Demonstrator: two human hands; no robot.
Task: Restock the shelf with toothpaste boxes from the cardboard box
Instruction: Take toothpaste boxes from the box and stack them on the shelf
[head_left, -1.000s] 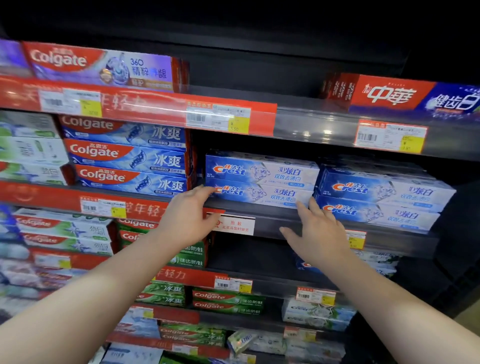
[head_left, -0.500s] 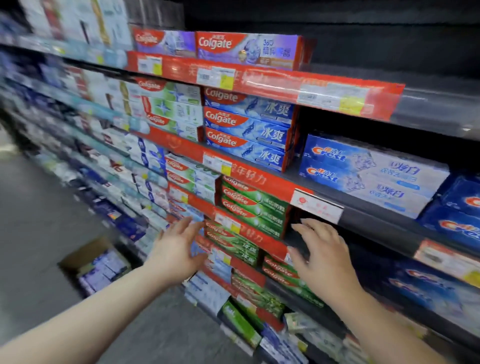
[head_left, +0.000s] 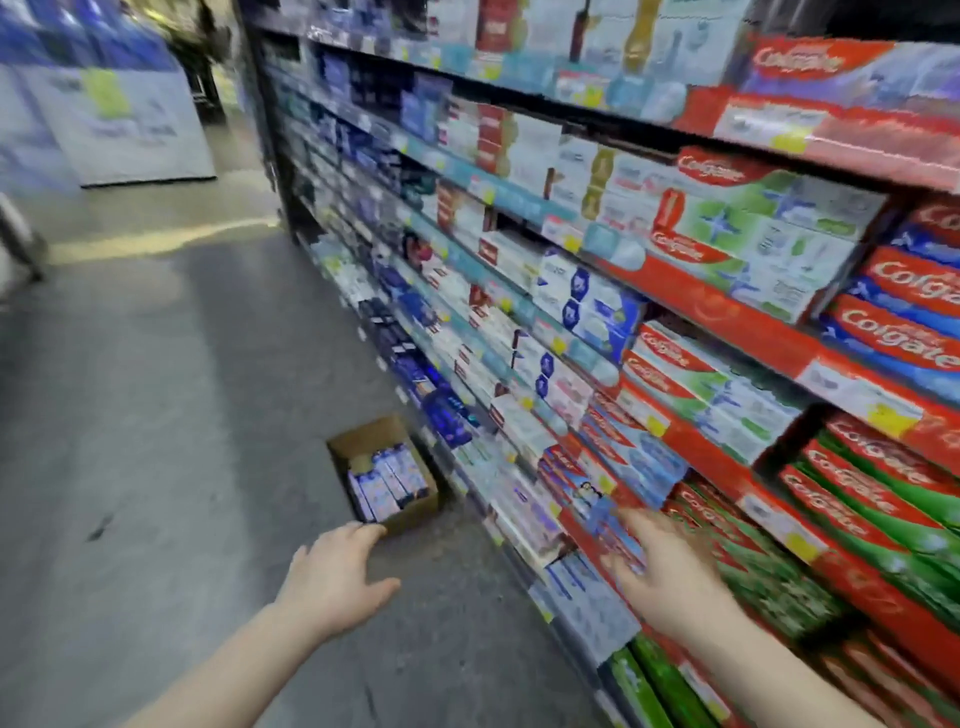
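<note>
Toothpaste boxes (head_left: 387, 483) still fill the cardboard box (head_left: 383, 475), so restocking seems unfinished. Left hand (head_left: 332, 582) and right hand (head_left: 660, 571) are empty, fingers spread (shelf (head_left: 727, 306) beside).

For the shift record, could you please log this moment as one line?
left hand: open, empty, toward cardboard box | right hand: open, empty, by shelf | box: on floor, holds toothpaste boxes

Shelf unit (head_left: 649, 332) fills right half of frame, running from lower right to upper centre, stocked w/ rows of boxes. Floor (head_left: 130, 415) takes left half. Cardboard box (head_left: 410, 512) sits on floor, lower centre, just beside shelf base; toothpaste boxes (head_left: 387, 483) lie inside. Display stand (head_left: 119, 119) upper left.
</note>
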